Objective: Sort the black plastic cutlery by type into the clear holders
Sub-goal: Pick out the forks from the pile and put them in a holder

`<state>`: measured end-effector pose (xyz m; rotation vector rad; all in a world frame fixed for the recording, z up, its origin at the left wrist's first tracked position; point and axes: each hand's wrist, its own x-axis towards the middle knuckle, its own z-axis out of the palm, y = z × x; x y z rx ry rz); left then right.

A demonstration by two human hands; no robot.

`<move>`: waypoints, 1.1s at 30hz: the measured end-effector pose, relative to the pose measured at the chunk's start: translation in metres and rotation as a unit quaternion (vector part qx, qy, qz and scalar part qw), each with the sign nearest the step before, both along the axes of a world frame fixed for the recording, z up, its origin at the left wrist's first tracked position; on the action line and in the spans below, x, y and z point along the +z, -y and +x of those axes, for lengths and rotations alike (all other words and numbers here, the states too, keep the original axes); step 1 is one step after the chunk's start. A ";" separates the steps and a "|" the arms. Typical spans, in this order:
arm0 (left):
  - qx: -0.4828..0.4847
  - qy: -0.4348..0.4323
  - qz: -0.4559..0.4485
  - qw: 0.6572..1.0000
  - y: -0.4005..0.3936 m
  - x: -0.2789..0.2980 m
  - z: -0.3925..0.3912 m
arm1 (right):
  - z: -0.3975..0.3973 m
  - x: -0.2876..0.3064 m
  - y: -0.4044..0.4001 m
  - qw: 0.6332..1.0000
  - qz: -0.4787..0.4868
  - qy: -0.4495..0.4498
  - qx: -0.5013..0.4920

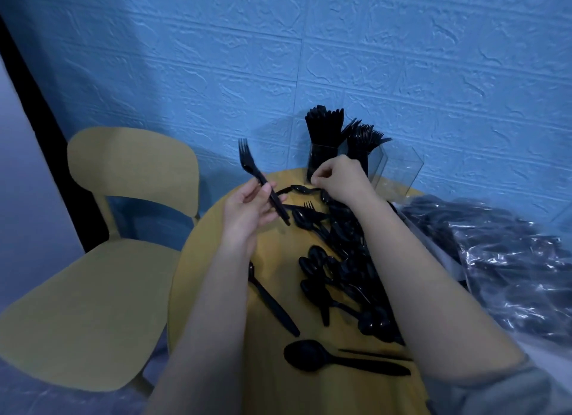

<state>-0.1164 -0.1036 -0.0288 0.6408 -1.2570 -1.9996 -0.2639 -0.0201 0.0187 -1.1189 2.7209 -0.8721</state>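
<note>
My left hand [247,212] grips a black plastic fork [254,173] by its handle, tines pointing up over the table's far left edge. My right hand [337,176] hovers over the far end of the cutlery pile with curled fingers, and what it pinches is hidden. Loose black spoons and forks [337,269] lie heaped across the round yellow table [216,306]. Three clear holders stand at the back: one packed with knives [323,136], one with forks [363,142], and an empty one [399,173].
A yellow chair [102,260] stands left of the table. Clear plastic bags of black cutlery [501,260] are piled on the right. A single spoon [312,357] and a knife [274,303] lie near the front edge. A blue textured wall stands close behind the holders.
</note>
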 end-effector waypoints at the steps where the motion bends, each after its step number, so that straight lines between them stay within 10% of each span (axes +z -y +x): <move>1: 0.011 0.001 0.012 1.000 0.003 -0.003 0.000 | -0.007 -0.003 0.007 0.999 0.023 -0.019 0.015; 10: 0.069 -0.016 0.046 0.996 0.017 -0.015 0.001 | -0.031 -0.038 0.071 0.934 0.245 -0.145 0.217; 18: 0.073 -0.002 0.049 0.996 0.019 -0.018 0.001 | -0.031 -0.032 0.070 0.917 0.249 -0.218 0.223; 33: -0.016 0.028 -0.003 0.999 -0.001 -0.015 -0.011 | 0.009 0.002 -0.017 0.983 -0.084 0.144 0.074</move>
